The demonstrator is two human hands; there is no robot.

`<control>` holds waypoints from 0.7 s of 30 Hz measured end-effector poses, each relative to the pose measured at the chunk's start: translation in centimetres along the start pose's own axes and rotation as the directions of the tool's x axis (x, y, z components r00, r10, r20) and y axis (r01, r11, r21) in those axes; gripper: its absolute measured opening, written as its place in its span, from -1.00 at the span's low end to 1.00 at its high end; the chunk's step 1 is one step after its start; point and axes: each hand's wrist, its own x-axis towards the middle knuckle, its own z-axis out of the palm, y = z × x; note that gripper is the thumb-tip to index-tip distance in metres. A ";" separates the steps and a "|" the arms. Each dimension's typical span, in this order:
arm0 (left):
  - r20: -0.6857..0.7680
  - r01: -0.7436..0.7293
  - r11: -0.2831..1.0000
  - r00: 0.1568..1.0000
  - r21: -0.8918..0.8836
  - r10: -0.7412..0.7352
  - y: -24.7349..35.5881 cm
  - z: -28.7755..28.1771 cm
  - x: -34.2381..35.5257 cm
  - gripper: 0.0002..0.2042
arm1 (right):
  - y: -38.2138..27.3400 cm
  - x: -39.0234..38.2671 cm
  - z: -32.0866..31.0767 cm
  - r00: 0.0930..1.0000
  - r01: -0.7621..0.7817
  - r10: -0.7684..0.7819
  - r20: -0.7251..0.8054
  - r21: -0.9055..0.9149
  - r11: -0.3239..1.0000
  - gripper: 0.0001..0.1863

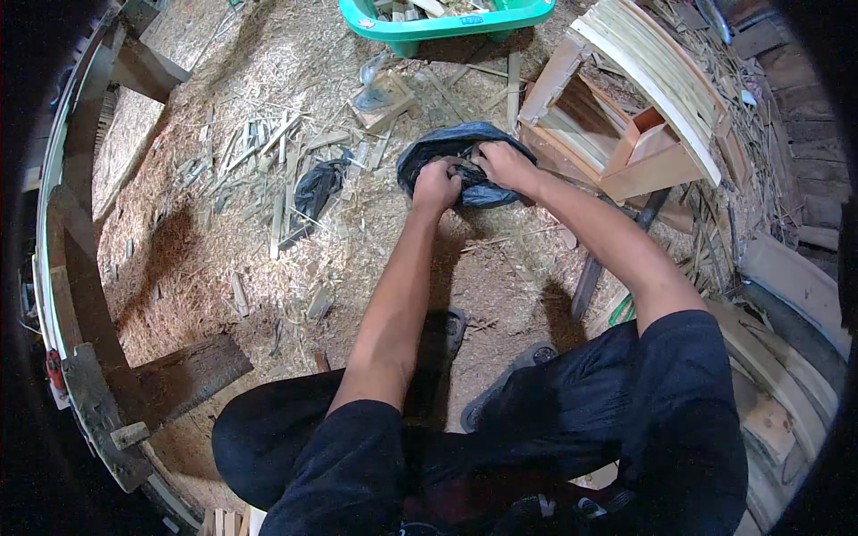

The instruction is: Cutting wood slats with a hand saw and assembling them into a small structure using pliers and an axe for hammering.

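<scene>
A black plastic bag [492,195] sits bunched on the sawdust-covered floor in front of me, its mouth spread wide. My left hand [437,185] is closed at the bag's near left side, the fingers curled inward over its opening. Across from it, my right hand [503,167] is closed too, gripping at the bag's right side. Dark, crumpled material shows between the two hands; how much of it is bag and how much is contents I cannot tell. To the left lies another crumpled black plastic piece [319,188].
A green plastic tub [402,30] holding wood scraps stands at the far side. On the right, a wooden frame [657,183] with pale slats lies tilted. Wood offcuts [259,143] and shavings litter the floor. Dark timber structure [85,259] runs along the left; boards [773,375] lie lower right.
</scene>
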 end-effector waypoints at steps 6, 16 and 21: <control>-0.012 0.039 0.995 0.999 0.094 -0.038 0.4 0.2 0.0 -0.66 | 0.1 0.0 -0.7 0.990 0.002 0.001 0.139 -0.016 1.000 -0.83; -0.026 0.095 0.995 0.995 0.043 -0.094 0.9 1.0 0.1 -0.69 | 0.4 -0.7 -1.8 0.996 -0.089 0.090 -0.008 0.044 0.995 -0.82; -0.222 -0.105 0.990 0.972 -0.095 0.081 2.1 1.0 0.4 -0.77 | -0.3 0.1 -1.9 0.982 -0.146 0.179 -0.061 0.356 0.923 -0.79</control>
